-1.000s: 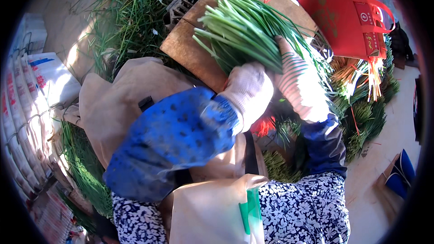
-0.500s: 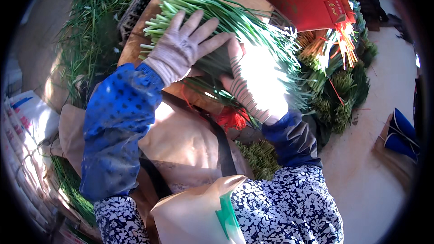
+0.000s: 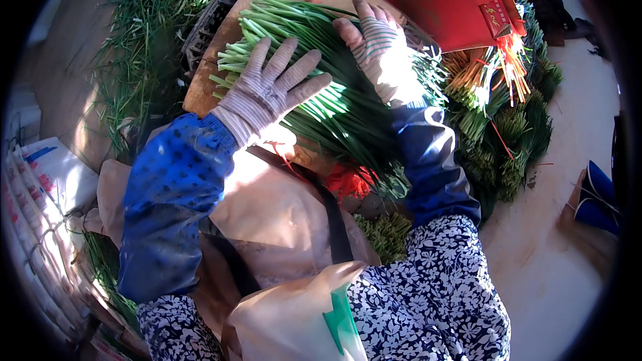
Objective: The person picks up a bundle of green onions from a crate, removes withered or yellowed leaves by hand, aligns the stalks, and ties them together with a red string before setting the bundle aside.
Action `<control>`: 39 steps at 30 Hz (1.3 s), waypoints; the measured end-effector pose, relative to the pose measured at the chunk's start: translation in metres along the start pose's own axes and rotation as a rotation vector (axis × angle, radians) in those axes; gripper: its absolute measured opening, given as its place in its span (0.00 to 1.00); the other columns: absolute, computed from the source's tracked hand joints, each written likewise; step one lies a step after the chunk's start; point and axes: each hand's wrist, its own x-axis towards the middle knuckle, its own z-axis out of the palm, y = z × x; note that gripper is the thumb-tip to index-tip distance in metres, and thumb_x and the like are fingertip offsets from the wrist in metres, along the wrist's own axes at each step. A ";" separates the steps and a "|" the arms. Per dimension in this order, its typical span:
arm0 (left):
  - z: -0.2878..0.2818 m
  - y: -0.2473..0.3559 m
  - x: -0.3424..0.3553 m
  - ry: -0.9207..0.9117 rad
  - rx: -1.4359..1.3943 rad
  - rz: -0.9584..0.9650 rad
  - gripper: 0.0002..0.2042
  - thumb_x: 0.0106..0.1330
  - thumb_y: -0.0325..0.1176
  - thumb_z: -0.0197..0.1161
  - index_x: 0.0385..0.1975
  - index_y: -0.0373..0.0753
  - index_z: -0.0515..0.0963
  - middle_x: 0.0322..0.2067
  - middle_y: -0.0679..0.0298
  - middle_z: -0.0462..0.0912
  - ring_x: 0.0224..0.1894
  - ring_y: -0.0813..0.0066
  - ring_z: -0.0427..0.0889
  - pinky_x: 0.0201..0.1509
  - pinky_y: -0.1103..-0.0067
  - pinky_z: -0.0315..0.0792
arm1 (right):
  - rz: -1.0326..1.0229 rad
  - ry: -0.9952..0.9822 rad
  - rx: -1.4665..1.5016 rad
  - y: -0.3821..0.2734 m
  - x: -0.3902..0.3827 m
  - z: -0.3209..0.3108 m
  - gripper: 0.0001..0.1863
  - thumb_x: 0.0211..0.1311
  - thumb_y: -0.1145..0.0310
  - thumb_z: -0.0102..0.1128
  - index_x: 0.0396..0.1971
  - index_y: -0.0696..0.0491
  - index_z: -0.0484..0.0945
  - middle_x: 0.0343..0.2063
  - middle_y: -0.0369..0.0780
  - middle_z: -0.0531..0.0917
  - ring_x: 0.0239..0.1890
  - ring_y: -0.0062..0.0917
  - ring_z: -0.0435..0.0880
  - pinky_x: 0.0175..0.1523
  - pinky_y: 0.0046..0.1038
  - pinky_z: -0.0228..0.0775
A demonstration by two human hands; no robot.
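A pile of long green chives lies across a brown board, pale cut ends toward the left and leafy tips toward the right. My left hand, in a striped knit glove, rests over the cut-end side with its fingers spread. At the far right edge of the pile is my right hand, gloved too, its thumb and fingers apart and partly bent; no stalks show in its grasp. Red ties hang at the near edge of the board, below the chives.
A red bag stands at the far right, beside tied green bundles and orange-red strips. Loose green trimmings cover the floor on the left. A dark crate borders the board. Blue footwear shows at the right.
My right hand has moved from beside my left hand to the far side of the pile. My left hand has shifted slightly nearer, fingers still spread. More of the chives shows between the hands.
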 end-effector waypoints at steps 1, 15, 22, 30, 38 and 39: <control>0.006 0.003 0.001 0.060 0.005 -0.006 0.30 0.63 0.37 0.51 0.69 0.59 0.59 0.69 0.62 0.58 0.70 0.48 0.56 0.70 0.44 0.49 | 0.005 -0.083 -0.040 0.009 0.000 0.005 0.25 0.66 0.53 0.51 0.55 0.54 0.74 0.51 0.48 0.79 0.55 0.46 0.74 0.59 0.41 0.65; -0.011 -0.003 0.045 -0.186 0.058 -0.289 0.31 0.61 0.34 0.56 0.68 0.47 0.60 0.63 0.62 0.67 0.63 0.57 0.66 0.66 0.61 0.58 | 0.407 -0.698 1.135 0.017 0.025 -0.009 0.20 0.65 0.63 0.55 0.53 0.58 0.78 0.46 0.40 0.83 0.47 0.23 0.80 0.56 0.25 0.70; -0.024 -0.004 0.038 -0.329 0.039 -0.276 0.43 0.51 0.49 0.68 0.68 0.46 0.59 0.66 0.60 0.63 0.67 0.54 0.61 0.69 0.57 0.53 | -0.258 -0.483 0.236 0.007 0.077 0.054 0.17 0.64 0.71 0.56 0.53 0.50 0.79 0.36 0.39 0.85 0.37 0.24 0.83 0.44 0.27 0.74; -0.033 -0.003 0.037 -0.323 -0.046 -0.254 0.55 0.39 0.60 0.74 0.70 0.46 0.56 0.67 0.58 0.60 0.69 0.52 0.57 0.71 0.55 0.49 | -0.406 -0.572 -0.215 -0.010 0.085 0.032 0.09 0.57 0.70 0.57 0.38 0.52 0.78 0.30 0.48 0.82 0.37 0.43 0.82 0.41 0.39 0.73; -0.035 -0.013 0.054 -0.371 -0.006 -0.168 0.54 0.40 0.58 0.76 0.69 0.46 0.57 0.66 0.59 0.62 0.68 0.55 0.60 0.68 0.52 0.52 | -0.136 -0.604 -0.171 0.025 0.057 0.013 0.13 0.64 0.63 0.57 0.45 0.50 0.78 0.37 0.46 0.83 0.43 0.37 0.82 0.49 0.35 0.72; -0.035 -0.016 0.053 -0.376 -0.014 -0.170 0.54 0.39 0.58 0.76 0.69 0.46 0.58 0.66 0.59 0.62 0.67 0.55 0.60 0.68 0.52 0.53 | -0.071 -0.555 -0.036 0.027 0.048 0.010 0.14 0.65 0.65 0.58 0.49 0.50 0.78 0.37 0.45 0.84 0.42 0.34 0.83 0.49 0.32 0.72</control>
